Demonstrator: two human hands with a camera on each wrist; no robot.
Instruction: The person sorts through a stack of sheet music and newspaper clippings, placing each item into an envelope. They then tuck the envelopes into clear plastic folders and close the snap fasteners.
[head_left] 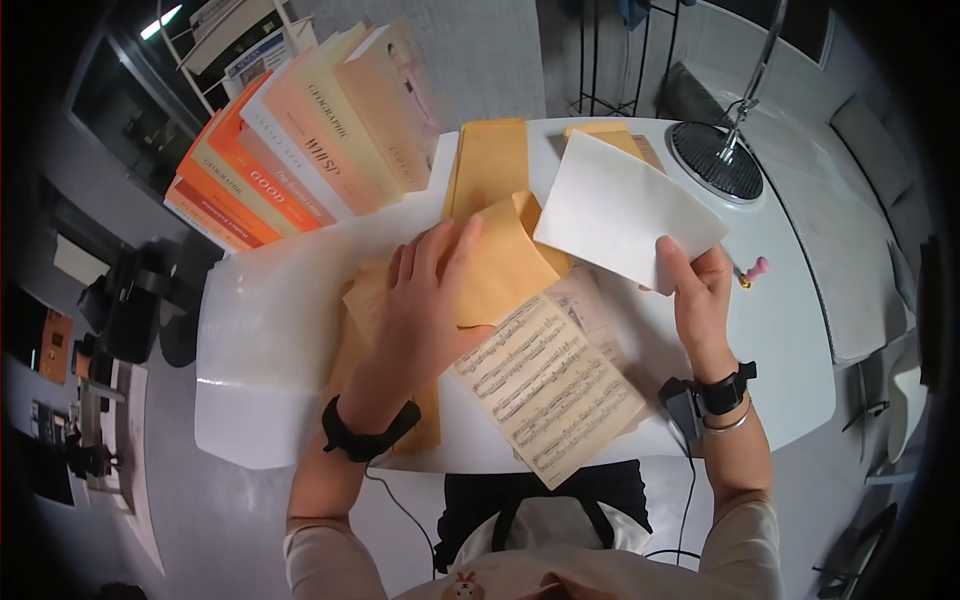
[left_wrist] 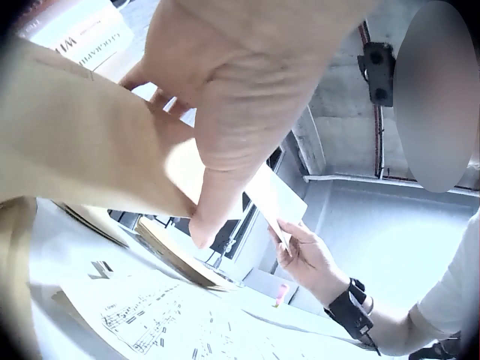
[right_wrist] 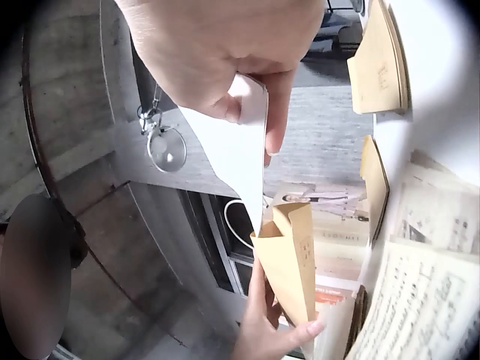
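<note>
My left hand [head_left: 412,305] holds a brown kraft envelope [head_left: 500,262] above the table, thumb on one side and fingers on the other. The envelope's mouth gapes toward the right, as the right wrist view also shows. In my right hand [head_left: 702,295] a folded white paper [head_left: 625,205] is pinched between thumb and fingers. Its near corner [right_wrist: 257,225] comes right up to the envelope's mouth [right_wrist: 274,229]. Below the envelope lies a sheet of printed music [head_left: 560,390], slanted toward the table's front edge.
More kraft envelopes [head_left: 490,150] lie at the back of the white table [head_left: 265,330], others under my left forearm. Upright books [head_left: 300,150] fill the back left. A lamp base [head_left: 715,160] stands at back right, near a small pink-handled object [head_left: 756,270].
</note>
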